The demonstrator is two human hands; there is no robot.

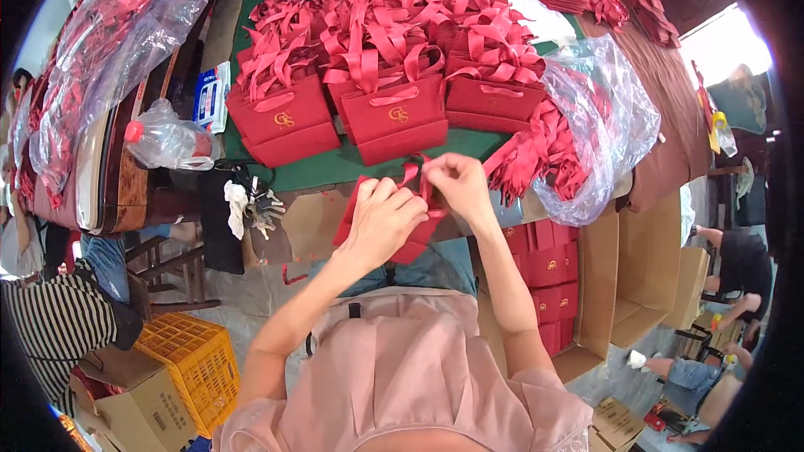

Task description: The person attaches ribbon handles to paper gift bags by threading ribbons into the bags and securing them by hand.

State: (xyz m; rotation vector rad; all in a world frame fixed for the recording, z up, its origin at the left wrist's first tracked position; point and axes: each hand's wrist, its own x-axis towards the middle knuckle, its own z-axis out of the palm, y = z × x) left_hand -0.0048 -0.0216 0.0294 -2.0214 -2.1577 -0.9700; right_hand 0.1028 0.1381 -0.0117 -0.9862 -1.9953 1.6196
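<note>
- The left hand (383, 219) has its grip closed over a red gift bag (412, 233), fingers curled on its top edge, forearm angled up from the lower edge.
- The right hand (456, 184), just beside it, pinches the bag's red ribbon handle (416, 169) narrowly, wrist bent inward.
- Beyond both hands, finished red bags (394, 113) crowd the green tabletop (335, 169).
- Right of the right hand lies a clear plastic sack of ribbons (586, 146).

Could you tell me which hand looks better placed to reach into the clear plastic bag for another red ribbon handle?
Probably the right hand. It pinches the ribbon on the small red gift bag and lies closer to the clear plastic bag of ribbon handles on the person's right. The left hand grips the gift bag, steadying it.
</note>
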